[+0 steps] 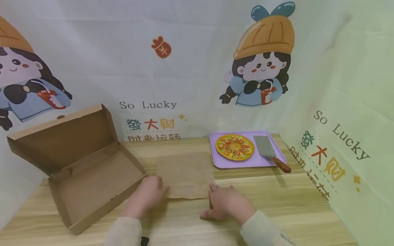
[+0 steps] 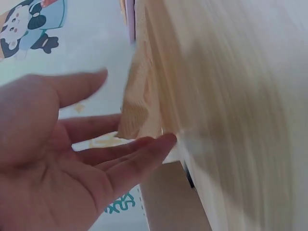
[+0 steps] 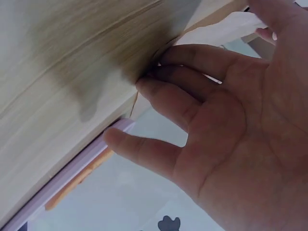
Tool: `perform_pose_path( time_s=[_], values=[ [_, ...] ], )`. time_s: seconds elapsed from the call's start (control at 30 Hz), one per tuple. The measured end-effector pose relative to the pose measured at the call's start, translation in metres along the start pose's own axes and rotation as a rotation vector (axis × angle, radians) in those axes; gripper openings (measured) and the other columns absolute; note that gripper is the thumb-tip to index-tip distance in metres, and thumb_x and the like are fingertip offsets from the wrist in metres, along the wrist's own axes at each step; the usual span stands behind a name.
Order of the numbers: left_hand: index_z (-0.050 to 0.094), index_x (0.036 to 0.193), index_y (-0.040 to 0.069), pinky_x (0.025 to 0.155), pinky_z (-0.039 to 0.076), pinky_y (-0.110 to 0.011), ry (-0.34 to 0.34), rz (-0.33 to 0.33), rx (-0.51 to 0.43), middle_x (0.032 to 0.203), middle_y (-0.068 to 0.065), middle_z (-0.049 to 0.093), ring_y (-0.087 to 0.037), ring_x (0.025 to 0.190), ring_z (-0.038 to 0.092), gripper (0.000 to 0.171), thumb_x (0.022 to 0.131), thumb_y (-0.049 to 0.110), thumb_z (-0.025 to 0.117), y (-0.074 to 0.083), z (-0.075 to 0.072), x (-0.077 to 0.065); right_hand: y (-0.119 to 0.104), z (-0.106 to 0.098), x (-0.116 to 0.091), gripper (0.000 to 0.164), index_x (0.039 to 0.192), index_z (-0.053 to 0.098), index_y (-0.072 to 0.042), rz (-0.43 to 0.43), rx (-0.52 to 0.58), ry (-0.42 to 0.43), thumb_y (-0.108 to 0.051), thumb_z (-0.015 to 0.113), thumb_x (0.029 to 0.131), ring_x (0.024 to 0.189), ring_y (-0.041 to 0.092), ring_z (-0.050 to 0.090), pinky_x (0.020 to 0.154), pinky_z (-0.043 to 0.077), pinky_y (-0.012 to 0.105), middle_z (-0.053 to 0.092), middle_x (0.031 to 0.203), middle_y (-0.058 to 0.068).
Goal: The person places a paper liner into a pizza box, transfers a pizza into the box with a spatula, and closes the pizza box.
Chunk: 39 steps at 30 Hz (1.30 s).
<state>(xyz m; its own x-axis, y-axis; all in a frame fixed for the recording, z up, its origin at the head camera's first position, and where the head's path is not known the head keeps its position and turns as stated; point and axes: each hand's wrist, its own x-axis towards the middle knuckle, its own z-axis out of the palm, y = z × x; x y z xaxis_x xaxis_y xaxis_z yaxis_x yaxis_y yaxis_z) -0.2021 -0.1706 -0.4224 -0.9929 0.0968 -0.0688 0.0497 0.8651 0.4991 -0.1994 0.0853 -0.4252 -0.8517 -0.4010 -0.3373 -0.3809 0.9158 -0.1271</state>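
Observation:
A brown paper sheet (image 1: 186, 174) lies on the wooden table between my two hands. My left hand (image 1: 150, 192) is at its left edge. In the left wrist view its thumb stands apart and its fingers reach under the sheet's lifted corner (image 2: 137, 106) without pinching it. At the right edge is my right hand (image 1: 226, 202), its fingertips touching the sheet or the table just beside it, thumb spread. The right wrist view shows these fingers (image 3: 168, 103) nearly straight and the palm holding nothing.
An open cardboard pizza box (image 1: 98, 184) stands at the left, lid raised against the patterned cloth (image 1: 191, 82). At the back right a purple tray (image 1: 243, 165) carries a pizza (image 1: 235, 147) and a spatula (image 1: 264, 147), whose wooden handle overhangs the tray's rim.

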Motion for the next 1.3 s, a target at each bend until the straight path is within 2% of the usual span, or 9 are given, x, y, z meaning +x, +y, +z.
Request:
perform_pose_path(
  time_s=[0.1, 0.23, 0.33, 0.43, 0.6, 0.87, 1.03, 1.13, 1.3],
  values=[
    [0.062, 0.135, -0.014, 0.116, 0.048, -0.062, 0.034, -0.046, -0.048, 0.141, -0.037, 0.062, -0.053, 0.136, 0.057, 0.045, 0.102, 0.016, 0.064, 0.004, -0.006, 0.002, 0.0, -0.001, 0.0, 0.099, 0.157, 0.048, 0.001, -0.011, -0.025, -0.004, -0.069, 0.072, 0.091, 0.154, 0.037, 0.047, 0.126, 0.035, 0.066, 0.042, 0.17, 0.015],
    [0.062, 0.137, -0.012, 0.094, 0.058, -0.053, 0.048, -0.113, -0.102, 0.141, -0.035, 0.063, -0.042, 0.109, 0.069, 0.044, 0.098, 0.009, 0.062, 0.009, -0.012, 0.003, 0.0, -0.004, 0.001, 0.099, 0.157, 0.048, 0.0, -0.037, -0.056, -0.003, -0.07, 0.071, 0.091, 0.153, 0.035, 0.048, 0.126, 0.039, 0.06, 0.043, 0.17, 0.015],
    [0.064, 0.136, -0.011, 0.09, 0.059, -0.051, 0.064, -0.129, -0.108, 0.139, -0.035, 0.065, -0.04, 0.104, 0.07, 0.043, 0.095, 0.004, 0.06, 0.011, -0.015, 0.004, 0.0, -0.005, 0.001, 0.099, 0.158, 0.047, 0.0, -0.052, -0.069, 0.006, -0.069, 0.072, 0.091, 0.153, 0.033, 0.049, 0.125, 0.042, 0.053, 0.044, 0.169, 0.015],
    [0.068, 0.131, -0.011, 0.103, 0.056, -0.057, 0.083, -0.104, -0.092, 0.138, -0.034, 0.066, -0.045, 0.123, 0.067, 0.039, 0.094, -0.001, 0.059, 0.011, -0.014, 0.005, 0.0, -0.006, 0.0, 0.098, 0.157, 0.048, 0.001, -0.052, -0.069, 0.015, -0.067, 0.073, 0.091, 0.152, 0.034, 0.051, 0.125, 0.043, 0.051, 0.045, 0.168, 0.015],
    [0.071, 0.127, -0.008, 0.108, 0.055, -0.059, 0.097, -0.072, -0.069, 0.136, -0.032, 0.068, -0.049, 0.131, 0.064, 0.037, 0.094, -0.004, 0.056, 0.012, -0.009, 0.007, 0.0, -0.004, 0.0, 0.093, 0.154, 0.053, 0.001, -0.02, -0.067, 0.011, -0.065, 0.074, 0.091, 0.15, 0.036, 0.052, 0.125, 0.041, 0.06, 0.047, 0.167, 0.014],
    [0.074, 0.121, -0.007, 0.108, 0.055, -0.058, 0.131, -0.029, -0.03, 0.127, -0.031, 0.073, -0.049, 0.125, 0.068, 0.034, 0.089, 0.002, 0.071, 0.014, -0.004, 0.006, 0.002, -0.002, 0.0, 0.09, 0.155, 0.052, -0.001, -0.011, -0.082, -0.012, -0.063, 0.073, 0.093, 0.152, 0.035, 0.05, 0.125, 0.039, 0.064, 0.045, 0.169, 0.013],
    [0.076, 0.119, -0.006, 0.1, 0.06, -0.055, 0.137, -0.007, 0.015, 0.126, -0.03, 0.074, -0.044, 0.118, 0.072, 0.037, 0.083, -0.005, 0.069, 0.014, -0.004, 0.003, -0.001, -0.002, 0.0, 0.079, 0.149, 0.06, -0.003, -0.015, -0.092, -0.038, -0.06, 0.071, 0.096, 0.156, 0.033, 0.045, 0.126, 0.036, 0.065, 0.044, 0.169, 0.014],
    [0.077, 0.118, -0.005, 0.097, 0.061, -0.054, 0.135, -0.012, 0.024, 0.126, -0.03, 0.074, -0.042, 0.116, 0.073, 0.035, 0.084, -0.005, 0.069, 0.012, -0.004, 0.002, -0.003, -0.002, 0.0, 0.075, 0.147, 0.063, -0.004, -0.016, -0.097, -0.039, -0.059, 0.07, 0.096, 0.158, 0.031, 0.043, 0.126, 0.035, 0.065, 0.043, 0.17, 0.014],
    [0.075, 0.119, -0.006, 0.103, 0.058, -0.057, 0.126, -0.019, -0.016, 0.127, -0.029, 0.074, -0.046, 0.123, 0.069, 0.031, 0.088, -0.001, 0.075, 0.008, -0.004, -0.001, -0.003, 0.001, -0.001, 0.084, 0.155, 0.052, -0.001, -0.026, -0.094, -0.022, -0.061, 0.068, 0.098, 0.159, 0.03, 0.041, 0.127, 0.035, 0.063, 0.041, 0.17, 0.014]
  ],
)
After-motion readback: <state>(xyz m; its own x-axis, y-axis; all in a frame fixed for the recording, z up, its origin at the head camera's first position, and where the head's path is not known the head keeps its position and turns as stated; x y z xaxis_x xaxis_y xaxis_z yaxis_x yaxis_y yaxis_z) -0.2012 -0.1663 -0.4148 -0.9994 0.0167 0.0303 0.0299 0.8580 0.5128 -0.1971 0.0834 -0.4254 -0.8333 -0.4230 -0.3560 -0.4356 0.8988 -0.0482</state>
